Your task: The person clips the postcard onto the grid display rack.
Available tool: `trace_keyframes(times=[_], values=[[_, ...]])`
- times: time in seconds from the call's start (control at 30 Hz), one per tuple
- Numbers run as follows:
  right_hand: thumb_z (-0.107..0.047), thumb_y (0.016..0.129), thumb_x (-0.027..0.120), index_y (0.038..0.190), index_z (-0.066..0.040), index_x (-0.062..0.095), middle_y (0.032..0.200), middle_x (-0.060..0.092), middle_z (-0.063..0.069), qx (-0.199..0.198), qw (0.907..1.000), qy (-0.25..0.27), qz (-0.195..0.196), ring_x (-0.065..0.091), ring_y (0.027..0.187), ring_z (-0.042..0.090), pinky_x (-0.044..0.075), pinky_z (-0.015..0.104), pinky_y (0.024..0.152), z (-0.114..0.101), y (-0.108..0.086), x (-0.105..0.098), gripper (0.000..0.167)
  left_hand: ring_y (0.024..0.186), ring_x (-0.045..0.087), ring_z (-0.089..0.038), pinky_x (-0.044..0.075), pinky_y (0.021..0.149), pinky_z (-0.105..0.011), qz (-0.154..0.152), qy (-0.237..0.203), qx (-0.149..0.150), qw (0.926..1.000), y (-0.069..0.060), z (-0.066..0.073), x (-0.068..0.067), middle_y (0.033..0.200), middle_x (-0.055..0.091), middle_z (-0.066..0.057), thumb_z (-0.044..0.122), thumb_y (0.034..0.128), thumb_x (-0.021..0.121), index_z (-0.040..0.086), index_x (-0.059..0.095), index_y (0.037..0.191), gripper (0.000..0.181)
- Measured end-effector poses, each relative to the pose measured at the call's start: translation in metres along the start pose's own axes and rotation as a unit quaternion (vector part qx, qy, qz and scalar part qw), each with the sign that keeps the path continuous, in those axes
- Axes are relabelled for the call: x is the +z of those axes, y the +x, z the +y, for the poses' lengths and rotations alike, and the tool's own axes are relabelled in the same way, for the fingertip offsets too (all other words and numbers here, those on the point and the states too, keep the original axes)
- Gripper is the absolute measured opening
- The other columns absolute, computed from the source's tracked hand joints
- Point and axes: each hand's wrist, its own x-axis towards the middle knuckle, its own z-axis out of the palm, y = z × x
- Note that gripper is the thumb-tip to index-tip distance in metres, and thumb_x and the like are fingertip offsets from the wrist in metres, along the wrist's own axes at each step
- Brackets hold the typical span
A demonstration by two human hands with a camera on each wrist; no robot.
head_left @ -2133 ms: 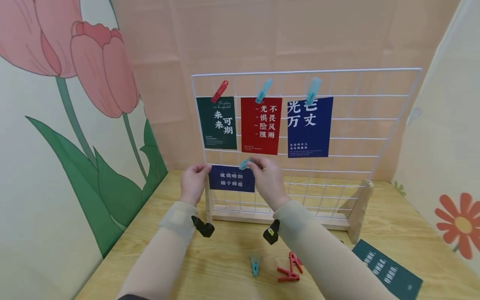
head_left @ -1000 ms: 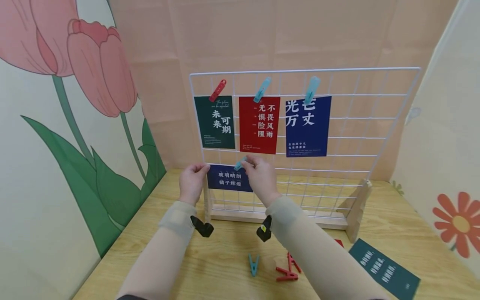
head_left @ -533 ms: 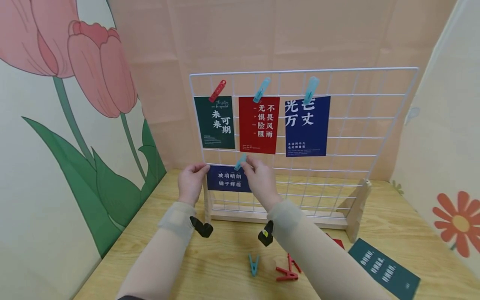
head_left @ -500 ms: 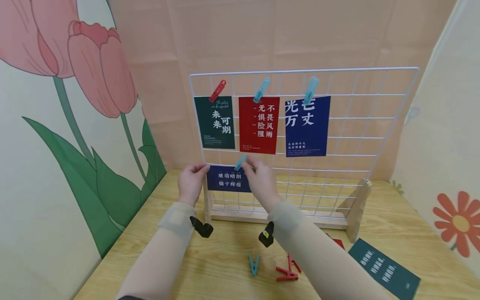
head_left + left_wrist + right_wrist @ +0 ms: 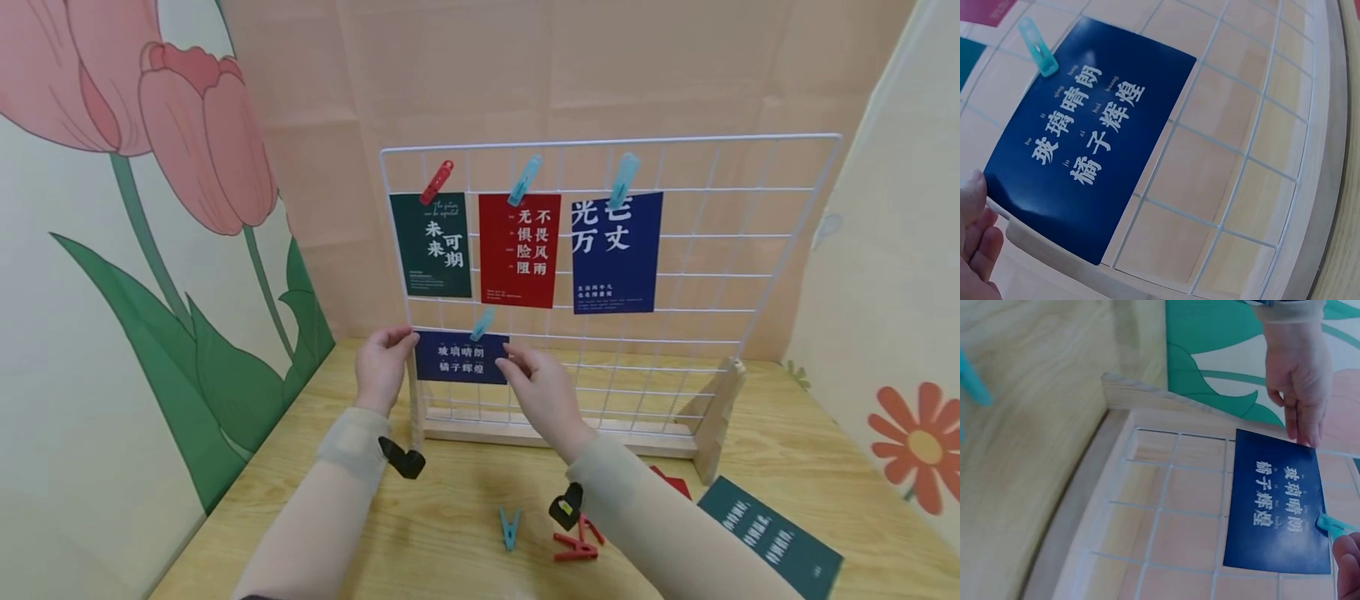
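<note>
A small dark blue card [image 5: 462, 358] with white characters lies sideways against the lower left of a white wire grid [image 5: 712, 325]. A light blue clothespin [image 5: 482, 324] bites its top edge, right of the middle; the left wrist view shows this clothespin [image 5: 1039, 47] too. My left hand [image 5: 381, 367] pinches the card's upper left corner between thumb and fingers. Beside the card's right end is my right hand [image 5: 545, 392], thumb and forefinger parted with nothing between them. In the right wrist view, the fingers of the right hand [image 5: 1349, 565] appear close to the clothespin.
Above hang a green card [image 5: 432, 246], a red card [image 5: 519, 254] and a larger blue card [image 5: 617, 258], each under a clothespin. On the table lie a blue clothespin [image 5: 510, 528], red clothespins [image 5: 576, 547], and a green card [image 5: 772, 533] at right.
My right hand has let go of the light blue clothespin and drawn down and right; the clothespin stays on the card. My left hand keeps its place at the corner.
</note>
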Motion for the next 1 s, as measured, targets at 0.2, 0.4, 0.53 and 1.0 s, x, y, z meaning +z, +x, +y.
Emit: trace_keyframes(times=[0.2,0.4,0.53,1.0], values=[[-0.025,0.097,0.060,0.125,-0.007,0.063,0.093,0.067,0.000,0.008,0.9995,-0.030,-0.009,0.057,0.075,0.014,0.050,0.031,0.067,0.014,-0.019,-0.012,0.034,0.104,0.053,-0.021,0.043,0.089,-0.038,0.007,0.017,0.023,0.9996,-0.007,-0.001,-0.004,0.109,0.062,-0.003,0.027,0.0893,0.069,0.014,0.069,0.108,0.023],[-0.028,0.096,0.060,0.125,-0.010,0.063,0.096,0.069,0.001,0.033,0.9983,-0.046,-0.013,0.062,0.080,0.013,0.051,0.030,0.067,0.032,-0.035,-0.025,0.034,0.097,0.045,-0.022,0.036,0.083,-0.035,0.024,0.021,0.073,0.9968,-0.019,-0.004,-0.003,0.105,0.053,-0.005,0.023,0.0870,0.072,0.010,0.070,0.105,0.022],[-0.033,0.096,0.059,0.126,-0.012,0.063,0.092,0.068,0.000,0.058,0.9974,-0.041,-0.010,0.062,0.079,0.014,0.048,0.028,0.057,0.039,-0.042,-0.033,0.036,0.096,0.043,-0.022,0.035,0.083,-0.035,0.016,0.030,0.089,0.9955,-0.031,-0.001,0.002,0.103,0.048,-0.008,0.022,0.0858,0.074,0.010,0.071,0.104,0.022],[-0.043,0.096,0.055,0.128,-0.013,0.060,0.098,0.066,0.000,0.119,0.9914,-0.052,-0.015,0.061,0.085,0.017,0.050,0.027,0.065,0.073,-0.068,-0.057,0.044,0.091,0.046,-0.020,0.039,0.078,-0.035,-0.100,0.033,0.117,0.9875,-0.076,-0.014,0.033,0.099,0.053,-0.002,0.016,0.0820,0.077,0.008,0.072,0.104,0.023]])
